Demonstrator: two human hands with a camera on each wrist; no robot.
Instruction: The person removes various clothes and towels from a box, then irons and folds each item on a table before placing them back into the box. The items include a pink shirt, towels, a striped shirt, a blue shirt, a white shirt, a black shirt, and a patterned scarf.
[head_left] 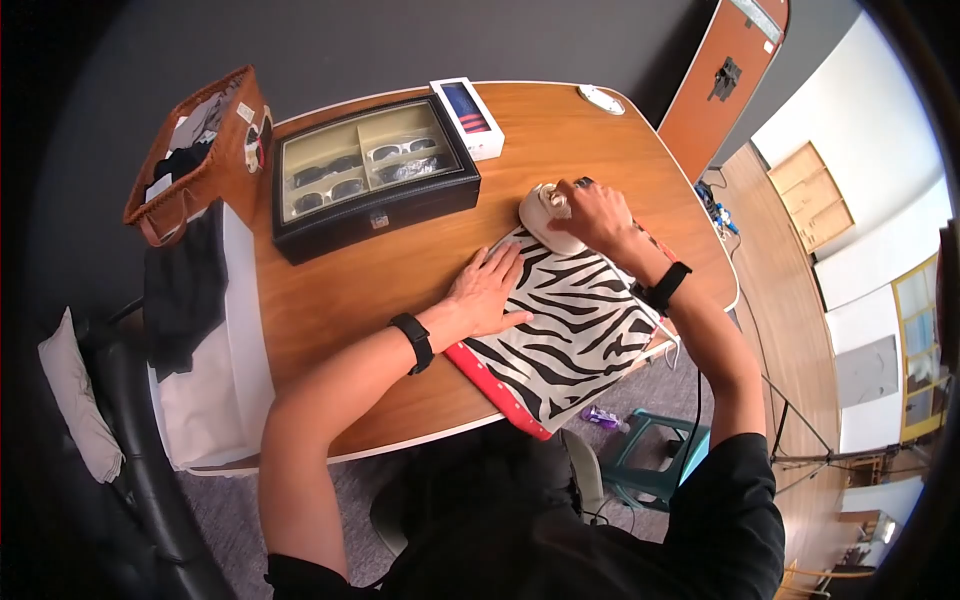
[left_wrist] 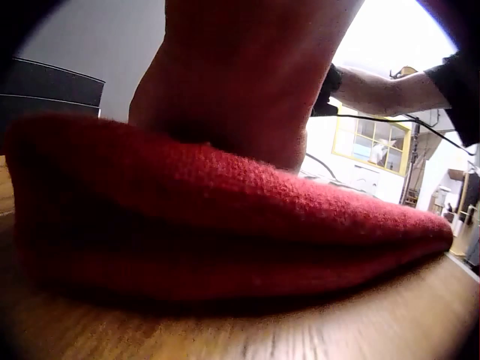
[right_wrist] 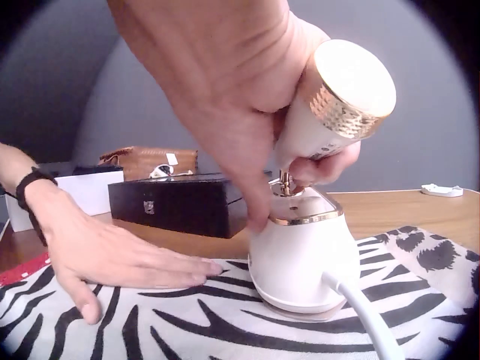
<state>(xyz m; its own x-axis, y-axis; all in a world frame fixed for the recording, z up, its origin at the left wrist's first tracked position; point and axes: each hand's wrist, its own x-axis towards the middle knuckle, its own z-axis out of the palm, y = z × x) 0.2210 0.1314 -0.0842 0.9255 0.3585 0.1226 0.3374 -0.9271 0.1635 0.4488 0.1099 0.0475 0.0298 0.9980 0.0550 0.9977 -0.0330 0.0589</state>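
A zebra-print cloth [head_left: 575, 320] with a red, dotted border [head_left: 500, 395] lies on the wooden table. My left hand [head_left: 485, 295] rests flat on its left part, fingers straight and thumb spread. My right hand [head_left: 598, 215] grips the handle of a small white iron [right_wrist: 304, 259] with gold trim. Its base sits upon the cloth's far part, and a white cord [right_wrist: 367, 319] runs from it toward me. In the left wrist view a thick red fold [left_wrist: 225, 217] of cloth fills the foreground, and the fingers are hidden.
Beyond the hands stand a black glasses case [head_left: 360, 235] with a clear lid and a white box [head_left: 487, 147]. A brown basket [head_left: 240, 150] of clothes and a white tray [head_left: 245, 310] with folded garments line the left. A teal stool [head_left: 650, 450] is below the table's right edge.
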